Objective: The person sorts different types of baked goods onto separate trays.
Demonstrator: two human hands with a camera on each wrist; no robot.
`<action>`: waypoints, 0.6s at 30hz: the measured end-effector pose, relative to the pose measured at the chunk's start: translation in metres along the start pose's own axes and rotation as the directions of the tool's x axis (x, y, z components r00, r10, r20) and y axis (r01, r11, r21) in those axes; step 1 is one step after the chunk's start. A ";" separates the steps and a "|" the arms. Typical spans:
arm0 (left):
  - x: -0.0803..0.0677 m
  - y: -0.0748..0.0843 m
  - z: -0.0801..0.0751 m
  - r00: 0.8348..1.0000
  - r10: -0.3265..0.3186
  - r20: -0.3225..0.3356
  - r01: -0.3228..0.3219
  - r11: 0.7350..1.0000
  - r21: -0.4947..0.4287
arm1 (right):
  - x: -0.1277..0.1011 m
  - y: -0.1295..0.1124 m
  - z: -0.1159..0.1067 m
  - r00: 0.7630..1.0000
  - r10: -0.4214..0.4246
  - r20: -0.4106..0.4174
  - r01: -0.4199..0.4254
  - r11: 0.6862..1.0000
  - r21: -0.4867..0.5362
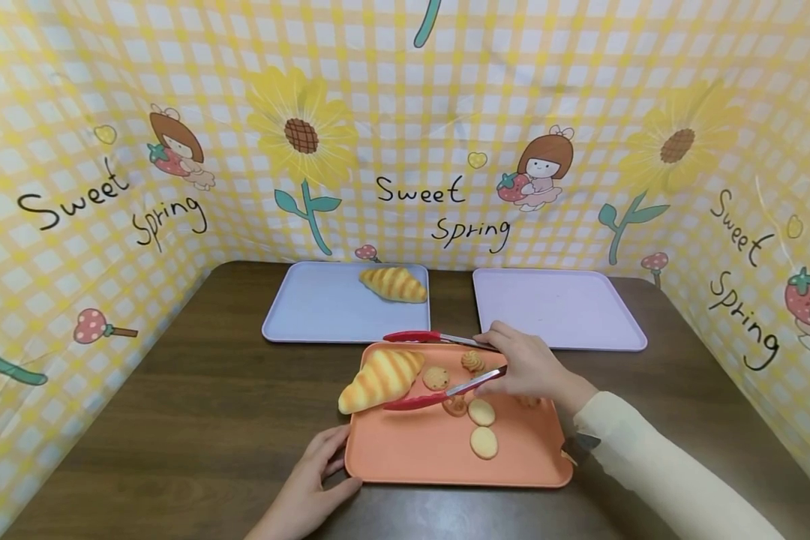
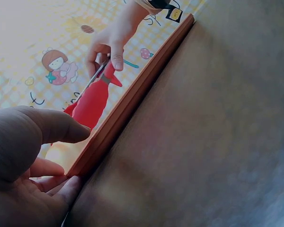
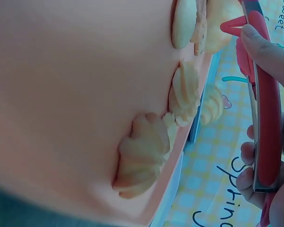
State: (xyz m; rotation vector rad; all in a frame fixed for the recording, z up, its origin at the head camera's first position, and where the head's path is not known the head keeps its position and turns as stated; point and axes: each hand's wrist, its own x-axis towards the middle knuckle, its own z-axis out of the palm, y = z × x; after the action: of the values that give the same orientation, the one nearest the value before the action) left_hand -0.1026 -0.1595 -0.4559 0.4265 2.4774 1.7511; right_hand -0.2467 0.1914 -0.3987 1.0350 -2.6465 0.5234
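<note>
An orange tray (image 1: 418,450) lies in the middle of the brown table. My right hand (image 1: 509,358) grips red tongs (image 1: 439,396), and their tips clamp a golden croissant (image 1: 380,379) over the tray's left rim. Several small cookies (image 1: 484,442) lie on the tray near the tongs. My left hand (image 1: 317,480) holds the tray's near left corner. In the left wrist view the thumb (image 2: 52,127) lies over the tray rim (image 2: 128,109) with fingers under it. The right wrist view has the tongs (image 3: 267,118) in my fingers (image 3: 270,47) above shell-shaped cookies (image 3: 144,156).
A blue tray (image 1: 310,307) at the back left carries a second croissant (image 1: 393,284). A lilac tray (image 1: 556,307) sits at the back right. A yellow checked backdrop (image 1: 418,150) walls in the table on three sides.
</note>
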 end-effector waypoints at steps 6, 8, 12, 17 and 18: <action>-0.001 -0.001 0.001 1.000 0.026 -0.008 -0.026 1.000 -0.004 | 0.004 -0.004 0.004 1.000 0.004 0.000 -0.004 1.000 -0.015; -0.001 -0.001 0.001 1.000 0.019 -0.007 -0.019 1.000 -0.005 | 0.005 -0.005 0.005 1.000 -0.001 -0.005 0.001 1.000 -0.023; -0.001 -0.001 0.001 1.000 0.014 -0.005 -0.014 1.000 -0.005 | 0.005 -0.007 0.010 1.000 -0.028 -0.014 0.028 0.998 -0.056; -0.001 0.000 0.001 1.000 0.010 -0.005 -0.010 1.000 -0.006 | 0.003 -0.007 0.016 0.997 -0.072 -0.039 0.068 0.993 -0.094; -0.001 0.000 0.001 1.000 0.008 -0.005 -0.008 1.000 -0.007 | 0.003 -0.007 0.017 0.996 -0.080 -0.050 0.075 0.993 -0.094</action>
State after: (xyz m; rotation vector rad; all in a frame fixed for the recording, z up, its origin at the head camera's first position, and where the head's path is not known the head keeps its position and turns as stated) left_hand -0.1016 -0.1592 -0.4564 0.4326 2.4753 1.7648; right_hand -0.2461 0.1780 -0.4110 1.0755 -2.5469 0.4032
